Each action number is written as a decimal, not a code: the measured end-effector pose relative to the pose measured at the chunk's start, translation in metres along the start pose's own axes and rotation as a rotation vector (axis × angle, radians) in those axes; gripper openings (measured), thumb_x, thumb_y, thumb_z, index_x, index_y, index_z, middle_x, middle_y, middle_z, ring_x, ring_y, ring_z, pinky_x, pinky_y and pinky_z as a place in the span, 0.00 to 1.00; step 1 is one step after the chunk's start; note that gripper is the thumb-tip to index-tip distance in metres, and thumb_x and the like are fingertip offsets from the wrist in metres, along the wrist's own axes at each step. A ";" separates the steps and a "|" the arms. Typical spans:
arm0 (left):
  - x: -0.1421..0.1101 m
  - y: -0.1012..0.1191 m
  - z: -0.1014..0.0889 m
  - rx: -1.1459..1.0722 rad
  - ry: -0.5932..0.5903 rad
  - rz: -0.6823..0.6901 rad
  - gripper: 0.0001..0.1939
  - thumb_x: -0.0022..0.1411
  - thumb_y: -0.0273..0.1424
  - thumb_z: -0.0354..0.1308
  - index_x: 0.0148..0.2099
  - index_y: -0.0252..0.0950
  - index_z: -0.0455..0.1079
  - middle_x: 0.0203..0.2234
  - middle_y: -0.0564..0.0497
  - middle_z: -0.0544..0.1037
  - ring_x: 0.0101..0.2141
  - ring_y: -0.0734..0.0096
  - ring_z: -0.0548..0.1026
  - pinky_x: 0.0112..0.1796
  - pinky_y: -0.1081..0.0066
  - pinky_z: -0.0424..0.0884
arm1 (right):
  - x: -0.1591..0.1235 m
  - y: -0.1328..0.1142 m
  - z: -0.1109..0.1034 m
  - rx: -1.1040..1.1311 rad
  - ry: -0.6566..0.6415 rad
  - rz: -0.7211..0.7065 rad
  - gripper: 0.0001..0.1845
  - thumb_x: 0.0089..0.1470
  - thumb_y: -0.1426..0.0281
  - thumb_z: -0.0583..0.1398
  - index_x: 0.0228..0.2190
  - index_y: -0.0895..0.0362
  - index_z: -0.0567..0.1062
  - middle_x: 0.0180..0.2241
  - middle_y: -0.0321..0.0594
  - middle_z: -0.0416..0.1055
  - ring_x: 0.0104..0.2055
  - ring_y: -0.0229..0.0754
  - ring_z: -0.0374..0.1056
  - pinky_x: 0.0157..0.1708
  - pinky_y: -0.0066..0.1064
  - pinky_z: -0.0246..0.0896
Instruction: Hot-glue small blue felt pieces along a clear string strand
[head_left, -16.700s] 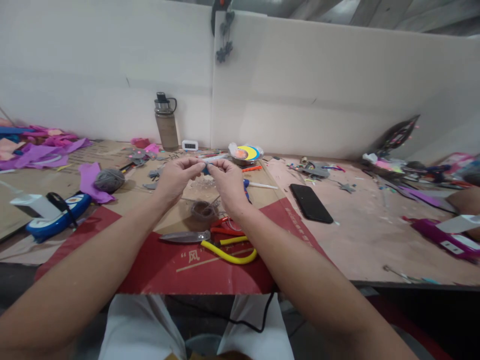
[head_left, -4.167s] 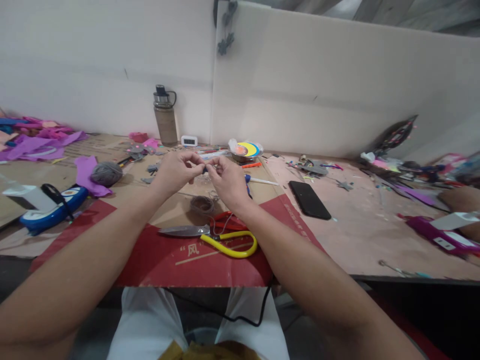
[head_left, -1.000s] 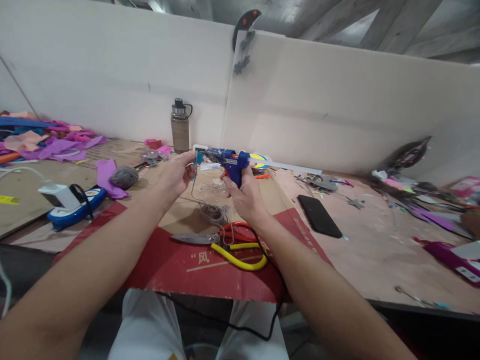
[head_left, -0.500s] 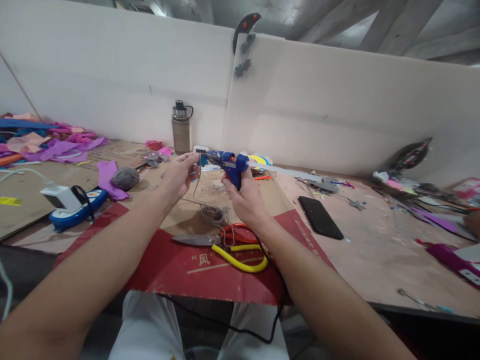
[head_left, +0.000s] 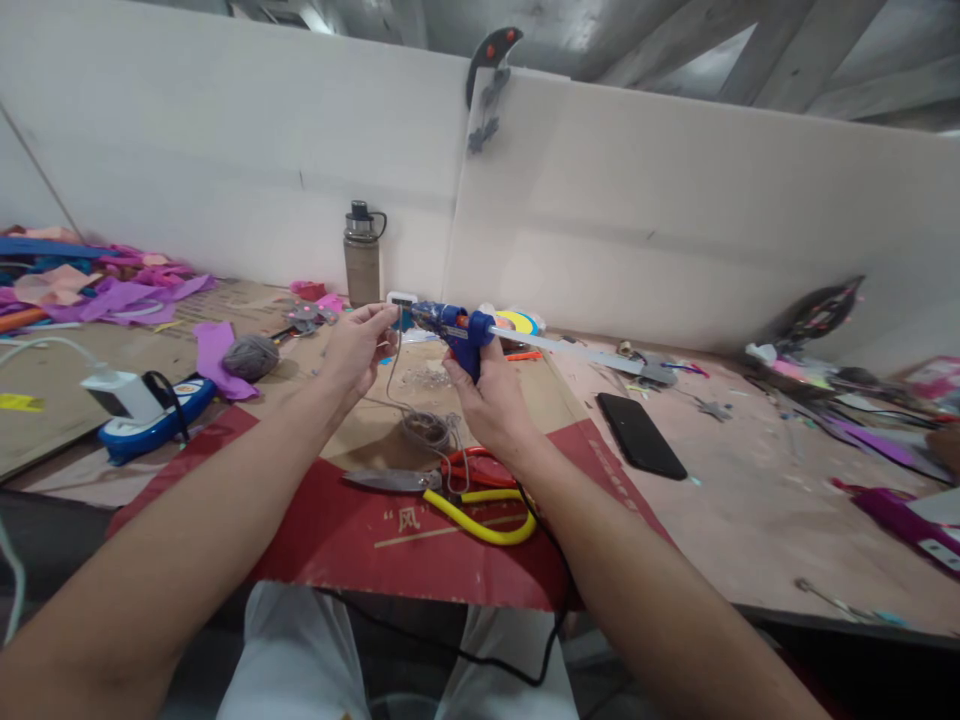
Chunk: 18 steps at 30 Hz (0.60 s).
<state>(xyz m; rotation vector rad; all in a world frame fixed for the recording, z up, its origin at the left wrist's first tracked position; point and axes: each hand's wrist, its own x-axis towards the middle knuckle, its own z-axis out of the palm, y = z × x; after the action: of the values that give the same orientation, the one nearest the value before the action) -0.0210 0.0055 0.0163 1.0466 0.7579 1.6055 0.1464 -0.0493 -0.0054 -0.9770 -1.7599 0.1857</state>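
My right hand (head_left: 491,395) is wrapped around the handle of a blue hot glue gun (head_left: 457,330), with a long clear glue stick (head_left: 570,347) poking out of its back. The gun's nozzle points left, right at the fingertips of my left hand (head_left: 364,345). Those fingers pinch a grey yarn strand (head_left: 397,365), whose end at the nozzle is too small to make out. The strand runs down to a loose yarn coil (head_left: 427,428). Below lie scissors (head_left: 397,481) with one red and one yellow handle, on a red and brown cardboard sheet (head_left: 322,540).
At left are a grey yarn ball (head_left: 251,356), a blue power strip (head_left: 157,420) with a white plug and a heap of felt scraps (head_left: 112,285). A bottle (head_left: 362,255) stands at the back. A black phone (head_left: 641,435) lies to the right. The gun's black cable hangs over the table edge.
The glue gun has tilted slightly and the glue stick's rear end sits a little lower. My left hand stays almost still, pinching the yarn.
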 end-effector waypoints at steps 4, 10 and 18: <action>-0.001 0.000 0.001 0.036 0.009 0.008 0.09 0.46 0.31 0.66 0.28 0.34 0.69 0.17 0.58 0.66 0.16 0.83 0.65 0.18 0.81 0.60 | -0.001 0.000 0.000 -0.017 -0.003 0.004 0.20 0.58 0.66 0.54 0.51 0.55 0.65 0.44 0.49 0.71 0.43 0.49 0.67 0.46 0.44 0.64; -0.002 0.002 0.001 0.054 0.033 0.015 0.08 0.47 0.30 0.65 0.28 0.34 0.70 0.17 0.58 0.66 0.16 0.83 0.64 0.18 0.80 0.60 | -0.001 0.000 0.000 -0.048 -0.014 0.019 0.21 0.58 0.65 0.54 0.52 0.56 0.65 0.45 0.51 0.70 0.44 0.51 0.67 0.45 0.46 0.63; -0.004 0.004 0.003 0.080 0.038 0.016 0.08 0.46 0.30 0.66 0.27 0.34 0.69 0.17 0.57 0.66 0.16 0.84 0.64 0.18 0.81 0.59 | -0.001 0.000 0.000 -0.064 -0.024 0.015 0.21 0.58 0.65 0.53 0.52 0.55 0.65 0.42 0.49 0.70 0.43 0.51 0.67 0.44 0.45 0.64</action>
<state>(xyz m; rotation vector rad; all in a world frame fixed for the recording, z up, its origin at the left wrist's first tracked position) -0.0191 0.0002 0.0200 1.0845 0.8468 1.6238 0.1467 -0.0503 -0.0058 -1.0379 -1.7906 0.1524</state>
